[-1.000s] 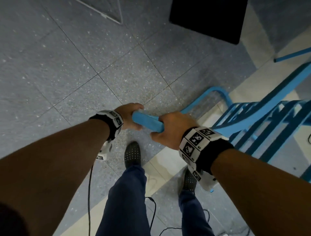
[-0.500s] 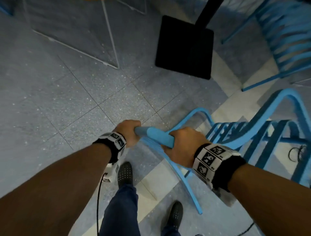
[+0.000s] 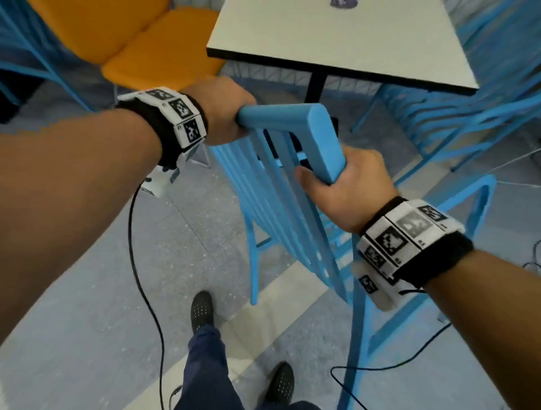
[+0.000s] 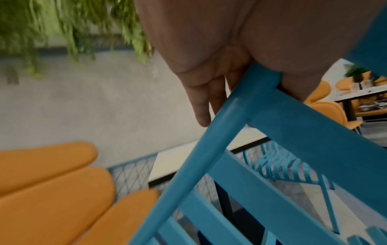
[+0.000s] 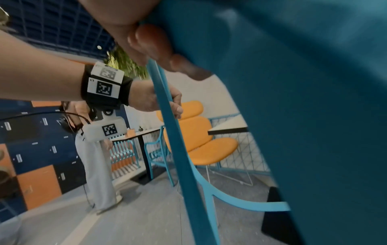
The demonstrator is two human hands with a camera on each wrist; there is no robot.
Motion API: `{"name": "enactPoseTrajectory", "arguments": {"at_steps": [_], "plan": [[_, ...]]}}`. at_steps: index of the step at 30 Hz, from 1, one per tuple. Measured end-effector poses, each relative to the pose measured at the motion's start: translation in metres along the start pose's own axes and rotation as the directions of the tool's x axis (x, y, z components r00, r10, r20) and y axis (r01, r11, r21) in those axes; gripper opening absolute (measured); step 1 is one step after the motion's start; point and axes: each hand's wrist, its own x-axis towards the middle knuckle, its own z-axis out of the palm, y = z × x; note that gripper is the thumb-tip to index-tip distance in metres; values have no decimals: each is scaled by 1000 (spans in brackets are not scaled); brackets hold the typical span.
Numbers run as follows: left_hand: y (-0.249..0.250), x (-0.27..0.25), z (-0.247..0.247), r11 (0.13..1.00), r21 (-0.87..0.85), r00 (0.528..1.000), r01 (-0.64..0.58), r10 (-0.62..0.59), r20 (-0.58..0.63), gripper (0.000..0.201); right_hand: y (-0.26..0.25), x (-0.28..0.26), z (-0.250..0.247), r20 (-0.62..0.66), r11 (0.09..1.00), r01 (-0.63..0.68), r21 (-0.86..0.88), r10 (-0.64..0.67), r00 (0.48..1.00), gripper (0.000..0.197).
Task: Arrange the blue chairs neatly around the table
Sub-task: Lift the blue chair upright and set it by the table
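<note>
Both hands [image 3: 225, 111] gripping blue chair [image 3: 292, 117]

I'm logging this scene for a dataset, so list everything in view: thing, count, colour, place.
Held chair: one, blue, slatted back, top rail in both hands, near the table's closer edge.
Table: one, white top with dark edge, black post, ahead.
Other blue chairs: at least two, right of the table and at lower right.
Padded chair: one, orange, left of the table.
Small object on the tabletop: one, purplish, far edge, too cut off to identify.
Cables: black, trailing over the grey floor.
Bystander: one, pale trousers, right wrist view.
Left hand: grip on the rail's left end.
Right hand: grip on the rail's right end.
</note>
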Motion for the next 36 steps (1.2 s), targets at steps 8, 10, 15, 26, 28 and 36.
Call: {"name": "enactPoseTrajectory", "arguments": {"at_steps": [8,10,15,26,28,36], "plan": [[105,-52,-30,969,205,991,-136,130,43,17,79,-88,-23,-2,984,33,173,-33,999,44],[125,-67,-12,959,217,982,-181,163,98,18,106,-112,-13,89,983,-36,183,20,996,40],[154,-95,45,975,97,975,-201,190,114,25,158,-156,18,329,999,-38,-6,38,943,31],[200,-127,118,981,1,951,-192,186,246,22,182,-200,8,622,942,83,-324,146,769,30],[204,-130,118,980,-19,949,-197,195,248,23,172,-196,-10,655,888,99,-449,252,713,38],[96,-123,78,977,215,923,-9,-75,378,50,80,-155,-36,363,907,-245,-342,368,856,38]]}}
